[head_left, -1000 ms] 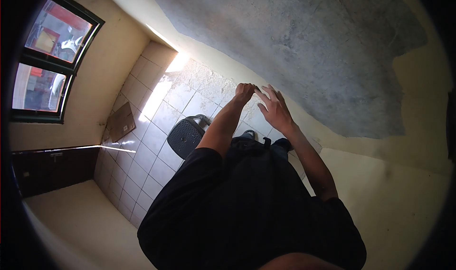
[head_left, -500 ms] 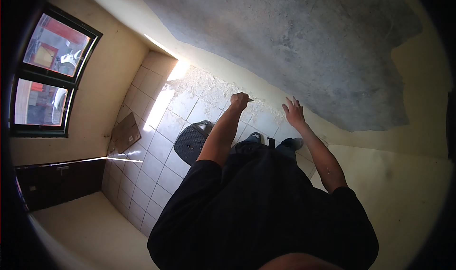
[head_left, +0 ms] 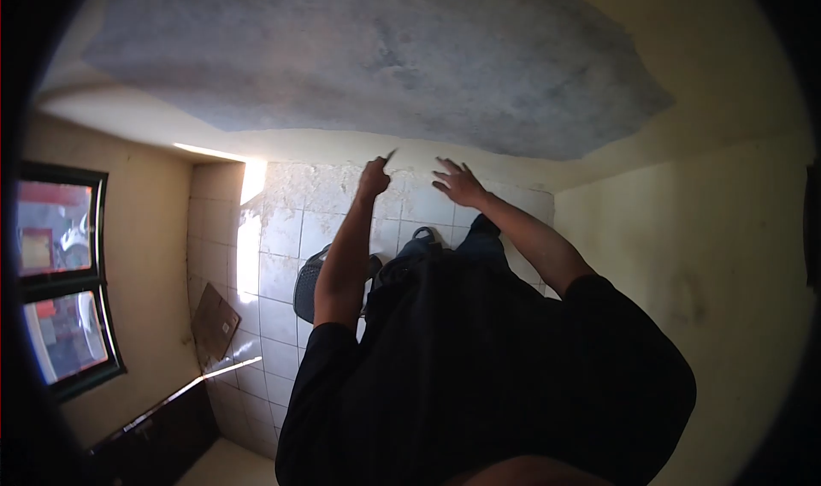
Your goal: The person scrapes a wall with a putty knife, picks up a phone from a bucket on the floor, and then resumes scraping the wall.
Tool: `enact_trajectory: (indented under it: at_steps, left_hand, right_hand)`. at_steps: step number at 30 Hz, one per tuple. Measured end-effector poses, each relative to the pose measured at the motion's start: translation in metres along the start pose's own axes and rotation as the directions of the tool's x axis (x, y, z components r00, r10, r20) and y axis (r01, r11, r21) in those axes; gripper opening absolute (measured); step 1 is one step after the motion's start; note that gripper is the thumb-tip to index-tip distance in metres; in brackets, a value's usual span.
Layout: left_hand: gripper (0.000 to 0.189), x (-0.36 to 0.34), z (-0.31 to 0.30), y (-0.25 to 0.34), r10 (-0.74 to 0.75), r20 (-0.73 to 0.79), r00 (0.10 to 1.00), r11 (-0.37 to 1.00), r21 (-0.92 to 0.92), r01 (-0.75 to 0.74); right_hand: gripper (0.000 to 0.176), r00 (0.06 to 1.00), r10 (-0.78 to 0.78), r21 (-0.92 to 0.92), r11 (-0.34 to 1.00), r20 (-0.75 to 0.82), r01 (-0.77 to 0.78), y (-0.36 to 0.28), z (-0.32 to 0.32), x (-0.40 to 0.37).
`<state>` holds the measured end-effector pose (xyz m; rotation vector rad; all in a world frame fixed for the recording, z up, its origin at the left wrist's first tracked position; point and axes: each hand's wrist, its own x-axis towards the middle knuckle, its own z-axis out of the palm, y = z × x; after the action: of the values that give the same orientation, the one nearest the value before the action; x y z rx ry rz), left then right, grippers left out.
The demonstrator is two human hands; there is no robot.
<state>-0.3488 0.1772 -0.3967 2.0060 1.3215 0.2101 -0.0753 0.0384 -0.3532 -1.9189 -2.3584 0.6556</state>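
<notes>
My left hand (head_left: 375, 178) is closed around the handle of a scraper (head_left: 391, 156), its thin blade sticking up past my fingers toward the wall. Most of the handle is hidden in my fist. To the right, my right hand (head_left: 460, 184) is held out with its fingers spread and nothing in it. Both hands are in front of the lower wall, near a pale painted strip (head_left: 410, 148). Above that strip spreads a large bare grey patch (head_left: 385, 67) with a ragged edge of cream paint around it.
Crumbly flakes (head_left: 321, 178) lie on the tiled floor (head_left: 278, 276) along the wall's foot. A black perforated stool (head_left: 309, 291) stands by my left leg. Farther left are a brown board (head_left: 215, 322), a window (head_left: 60, 268) and a dark door (head_left: 158, 439).
My view has swung round, so the wall runs more level across it. The scraper's blade, pointing right before, now points upward. My right hand stays spread, its fingers turned more to the left.
</notes>
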Motion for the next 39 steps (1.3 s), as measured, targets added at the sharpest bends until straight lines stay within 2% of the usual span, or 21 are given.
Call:
enact_trajectory:
  at_steps: [1, 2, 3, 4, 5, 6, 7, 10, 11, 13, 15, 18, 20, 25, 27, 30, 32, 34, 36, 37, 39]
  left_hand:
    - [0.046, -0.004, -0.001, -0.008, -0.102, -0.010, 0.995, 0.993, -0.063, 0.101]
    - [0.049, -0.020, -0.011, 0.001, -0.013, -0.172, 0.985, 1.000, 0.009, 0.015]
    - [0.055, -0.029, -0.013, 0.011, 0.003, -0.213, 0.977, 0.993, -0.118, -0.029]
    - [0.062, -0.059, -0.053, 0.079, -0.090, -0.055, 0.994, 0.950, -0.306, 0.069]
    - [0.071, -0.060, -0.042, 0.081, 0.271, -0.215, 0.938, 0.893, -0.307, -0.328]
    - [0.079, -0.082, -0.058, 0.134, 0.248, -0.121, 0.961, 0.753, -0.601, -0.270]
    - [0.087, -0.094, -0.062, 0.175, 0.403, -0.167, 0.900, 0.676, -0.608, -0.416]
    - [0.109, -0.140, -0.091, 0.317, 0.670, -0.195, 0.716, 0.472, -0.633, -0.613]
    - [0.110, -0.152, -0.090, 0.352, 0.717, -0.144, 0.682, 0.317, -0.804, -0.503]
    - [0.103, -0.176, -0.096, 0.368, 0.802, 0.095, 0.590, 0.446, -0.752, -0.485]
    - [0.097, -0.185, -0.089, 0.355, 0.816, 0.288, 0.501, 0.536, -0.702, -0.469]
    - [0.076, -0.154, -0.067, 0.259, 0.437, 0.364, 0.822, 0.810, -0.556, -0.185]
    - [0.061, -0.145, -0.070, 0.224, 0.265, -0.029, 0.964, 0.627, -0.754, -0.195]
    - [0.080, -0.155, -0.108, 0.331, 0.674, -0.149, 0.723, 0.549, -0.554, -0.626]
    - [0.084, -0.181, -0.085, 0.364, 0.738, 0.069, 0.671, 0.557, -0.623, -0.549]
    - [0.074, -0.178, -0.052, 0.361, 0.921, 0.187, 0.341, 0.382, -0.607, -0.697]
    - [0.065, -0.161, -0.066, 0.346, 0.482, 0.437, 0.759, 0.857, -0.416, -0.304]
    - [0.063, -0.133, -0.074, 0.330, 0.397, 0.371, 0.839, 0.864, -0.461, -0.205]
    - [0.073, -0.123, -0.072, 0.333, 0.570, 0.131, 0.811, 0.674, -0.640, -0.370]
    - [0.081, -0.124, -0.077, 0.352, 0.698, 0.095, 0.709, 0.596, -0.626, -0.503]
    - [0.105, -0.138, -0.081, 0.394, 0.844, 0.108, 0.526, 0.493, -0.547, -0.677]
  right_hand:
    - [0.057, 0.896, 0.401, 0.050, 0.908, 0.193, -0.417, 0.031, -0.003, -0.012]
    - [0.059, 0.737, 0.649, 0.237, 0.698, 0.186, -0.675, 0.111, 0.060, 0.001]
    - [0.062, 0.617, 0.761, 0.415, 0.503, 0.203, -0.758, 0.162, 0.083, -0.006]
    - [0.064, 0.563, 0.806, 0.513, 0.410, 0.185, -0.755, 0.178, 0.088, -0.011]
    - [0.066, 0.506, 0.847, 0.608, 0.317, 0.165, -0.728, 0.192, 0.089, -0.017]
    - [0.067, 0.519, 0.850, 0.631, 0.358, 0.083, -0.688, 0.191, 0.083, -0.022]
    - [0.069, 0.530, 0.848, 0.646, 0.405, -0.001, -0.647, 0.189, 0.079, -0.026]
    - [0.072, 0.623, 0.766, 0.691, 0.366, 0.158, -0.624, 0.183, 0.080, 0.002]
    - [0.071, 0.641, 0.733, 0.712, 0.325, 0.226, -0.623, 0.168, 0.068, 0.012]
    - [0.070, 0.651, 0.661, 0.865, 0.005, 0.373, -0.501, 0.123, 0.022, 0.018]
    - [0.070, 0.690, 0.618, 0.919, -0.153, 0.376, -0.363, 0.098, -0.017, 0.019]
    - [0.066, 0.771, 0.615, 0.985, -0.060, 0.166, -0.164, 0.107, -0.038, 0.015]
    - [0.064, 0.739, 0.635, 0.973, -0.111, 0.227, -0.203, 0.125, -0.032, -0.003]
    - [0.055, 0.485, 0.735, 0.878, -0.355, 0.474, -0.321, 0.163, 0.005, -0.035]
    - [0.056, 0.515, 0.721, 0.886, -0.382, 0.463, -0.261, 0.146, -0.012, -0.039]
    - [0.056, 0.582, 0.694, 0.894, -0.422, 0.424, -0.148, 0.152, -0.017, -0.051]
    - [0.057, 0.626, 0.717, 0.941, -0.328, 0.307, -0.086, 0.158, -0.039, -0.058]
    - [0.056, 0.587, 0.749, 0.943, -0.322, 0.308, -0.083, 0.173, -0.035, -0.076]
    - [0.057, 0.490, 0.799, 0.933, -0.349, 0.347, -0.091, 0.199, -0.026, -0.083]
    - [0.056, 0.423, 0.839, 0.939, -0.320, 0.342, -0.123, 0.207, -0.015, -0.085]
    - [0.056, 0.545, 0.811, 0.973, -0.228, 0.213, -0.041, 0.225, 0.027, -0.094]
